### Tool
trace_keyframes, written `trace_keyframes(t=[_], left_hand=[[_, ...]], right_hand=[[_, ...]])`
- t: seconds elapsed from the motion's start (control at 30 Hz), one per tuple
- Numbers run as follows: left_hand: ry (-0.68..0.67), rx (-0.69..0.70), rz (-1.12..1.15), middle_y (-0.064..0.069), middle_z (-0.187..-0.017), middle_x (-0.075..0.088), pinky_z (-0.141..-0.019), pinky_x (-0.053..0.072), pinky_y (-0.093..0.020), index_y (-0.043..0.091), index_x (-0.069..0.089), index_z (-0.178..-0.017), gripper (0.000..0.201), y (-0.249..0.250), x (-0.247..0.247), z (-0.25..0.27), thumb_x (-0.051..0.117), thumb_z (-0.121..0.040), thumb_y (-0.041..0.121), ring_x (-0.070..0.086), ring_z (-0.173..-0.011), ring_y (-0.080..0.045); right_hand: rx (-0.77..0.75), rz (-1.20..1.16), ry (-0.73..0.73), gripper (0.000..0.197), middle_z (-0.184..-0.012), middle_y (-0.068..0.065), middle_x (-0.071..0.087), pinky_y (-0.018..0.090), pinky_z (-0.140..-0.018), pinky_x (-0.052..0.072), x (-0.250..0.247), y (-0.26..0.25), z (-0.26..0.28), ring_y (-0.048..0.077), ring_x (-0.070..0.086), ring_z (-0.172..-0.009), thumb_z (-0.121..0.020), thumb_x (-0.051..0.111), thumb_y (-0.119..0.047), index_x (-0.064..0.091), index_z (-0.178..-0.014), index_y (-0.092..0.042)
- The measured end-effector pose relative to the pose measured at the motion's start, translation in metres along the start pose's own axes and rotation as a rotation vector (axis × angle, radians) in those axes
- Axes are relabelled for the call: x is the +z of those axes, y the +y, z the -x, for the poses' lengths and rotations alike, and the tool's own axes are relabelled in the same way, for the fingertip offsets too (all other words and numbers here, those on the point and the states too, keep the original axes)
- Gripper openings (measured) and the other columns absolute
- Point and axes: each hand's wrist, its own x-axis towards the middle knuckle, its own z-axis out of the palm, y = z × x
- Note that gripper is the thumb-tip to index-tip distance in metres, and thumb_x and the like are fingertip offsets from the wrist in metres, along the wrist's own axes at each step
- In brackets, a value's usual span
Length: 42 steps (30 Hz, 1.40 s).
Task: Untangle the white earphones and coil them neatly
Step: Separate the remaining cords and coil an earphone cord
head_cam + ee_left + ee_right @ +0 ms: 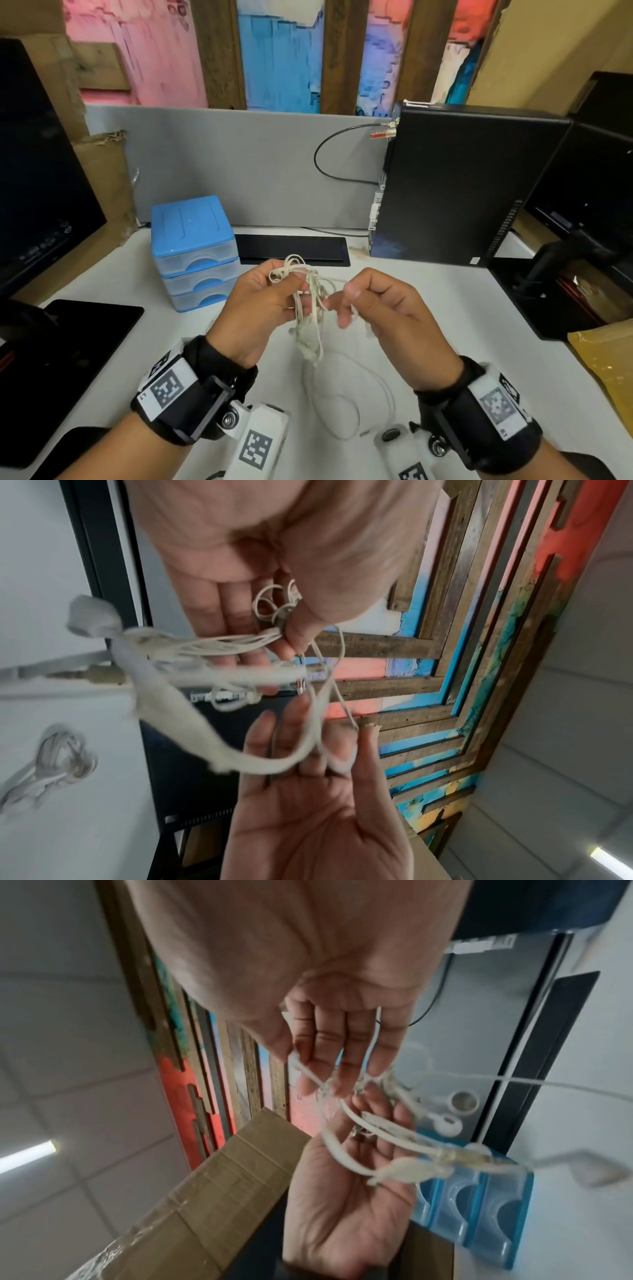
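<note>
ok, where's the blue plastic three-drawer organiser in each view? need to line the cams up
Head: blue plastic three-drawer organiser stands left of centre on the white desk, beyond the left hand.
Left wrist: not in it.
Right wrist: lower right, turned sideways, drawers showing.
Shared landmark: tangled white earphones between both hands.

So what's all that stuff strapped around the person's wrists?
Both hands, the left hand and the right hand, are bare, with no gloves or rings in view. Each wrist wears a wide black band carrying white cards printed with black square code markers. Below each wrist hangs a white camera housing, also bearing a marker.
</note>
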Motion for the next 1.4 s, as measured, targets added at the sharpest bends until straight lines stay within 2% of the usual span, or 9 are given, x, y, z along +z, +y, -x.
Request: trace_keyframes(t=[0.23, 0.33, 0.47, 0.67, 0.8, 0.9, 1.03, 1.23, 1.4], left_hand=[[0.031, -0.004, -0.043, -0.003, -0.074, 0.065, -0.041, 0.038, -0.022, 0.009, 0.061, -0.086, 0.010, 0.003, -0.004, -0.003, 0.060, -0.095, 0.005, 0.044, -0.043, -0.014], [0.011, -0.022, -0.073, 0.000, -0.076, 0.066, -0.042, 0.029, -0.021, 0.012, 0.062, -0.087, 0.008, -0.007, 0.000, -0.004, 0.062, -0.095, 0.011, 0.038, -0.043, -0.012], [0.039, -0.058, -0.103, 0.003, -0.074, 0.067, -0.041, 0.025, -0.019, 0.014, 0.062, -0.085, 0.009, -0.013, 0.003, -0.011, 0.064, -0.094, 0.014, 0.035, -0.043, -0.011], [0.074, -0.078, -0.120, 0.000, -0.078, 0.069, -0.039, 0.027, -0.018, 0.012, 0.062, -0.086, 0.008, -0.012, -0.004, -0.008, 0.066, -0.093, 0.015, 0.036, -0.045, -0.011], [0.074, -0.049, -0.121, 0.002, -0.075, 0.068, -0.038, 0.026, -0.017, 0.015, 0.059, -0.079, 0.016, -0.009, -0.005, -0.013, 0.066, -0.093, 0.015, 0.036, -0.044, -0.011], [0.081, -0.006, -0.094, 0.003, -0.075, 0.067, -0.038, 0.027, -0.017, 0.018, 0.060, -0.076, 0.018, -0.001, -0.011, -0.016, 0.066, -0.093, 0.015, 0.037, -0.044, -0.011], [0.102, 0.014, -0.114, 0.001, -0.076, 0.068, -0.039, 0.027, -0.018, 0.019, 0.060, -0.074, 0.021, 0.000, -0.013, -0.016, 0.065, -0.094, 0.015, 0.038, -0.045, -0.010], [0.142, 0.079, -0.118, -0.003, -0.078, 0.066, -0.041, 0.026, -0.019, 0.018, 0.058, -0.076, 0.019, 0.012, -0.025, -0.018, 0.066, -0.092, 0.011, 0.036, -0.045, -0.012], [0.176, 0.129, -0.130, -0.004, -0.078, 0.065, -0.043, 0.022, -0.020, 0.018, 0.054, -0.074, 0.023, 0.018, -0.030, -0.018, 0.066, -0.092, 0.010, 0.033, -0.046, -0.013]], right_hand=[[-0.259, 0.609, 0.523, 0.030, -0.060, 0.002, 0.053, 0.027, -0.057, 0.045, -0.015, 0.009, -0.006, 0.014, 0.050, -0.055, -0.074, 0.065, 0.014, 0.056, -0.076, -0.015], [-0.213, 0.238, 0.656, 0.017, -0.071, 0.001, 0.067, 0.022, -0.064, 0.053, -0.018, 0.002, -0.011, 0.014, 0.064, -0.068, -0.085, 0.068, 0.006, 0.064, -0.084, -0.011], [0.105, -0.229, 0.602, 0.015, -0.068, 0.002, 0.070, 0.032, -0.069, 0.059, -0.015, -0.002, -0.020, 0.024, 0.071, -0.068, -0.098, 0.057, -0.009, 0.064, -0.084, -0.008], [0.166, -0.375, 0.595, 0.026, -0.078, 0.012, 0.068, 0.038, -0.085, 0.055, -0.012, 0.015, -0.005, 0.023, 0.069, -0.074, -0.099, 0.054, -0.008, 0.061, -0.074, -0.004], [0.113, -0.089, 0.600, 0.038, -0.051, 0.004, 0.031, 0.031, -0.056, 0.051, -0.023, -0.006, -0.015, 0.016, 0.033, -0.045, -0.091, 0.068, -0.021, 0.045, -0.062, -0.012], [-0.011, 0.208, 0.679, 0.040, -0.054, 0.011, 0.041, 0.026, -0.051, 0.047, -0.032, -0.017, -0.021, 0.023, 0.042, -0.049, -0.085, 0.076, -0.024, 0.050, -0.067, 0.000], [0.124, -0.231, 0.556, 0.028, -0.055, -0.002, 0.052, 0.029, -0.076, 0.050, -0.039, -0.025, -0.025, 0.013, 0.052, -0.060, -0.097, 0.059, -0.024, 0.055, -0.072, -0.013], [-0.143, 0.313, 0.747, 0.033, -0.049, 0.012, 0.050, 0.017, -0.048, 0.039, -0.055, -0.017, -0.017, 0.009, 0.039, -0.044, -0.089, 0.073, -0.020, 0.058, -0.066, -0.001], [-0.010, -0.257, 0.585, 0.021, -0.055, 0.003, 0.042, 0.028, -0.061, 0.057, -0.050, -0.030, -0.026, 0.013, 0.052, -0.048, -0.098, 0.057, -0.016, 0.061, -0.078, -0.011]])
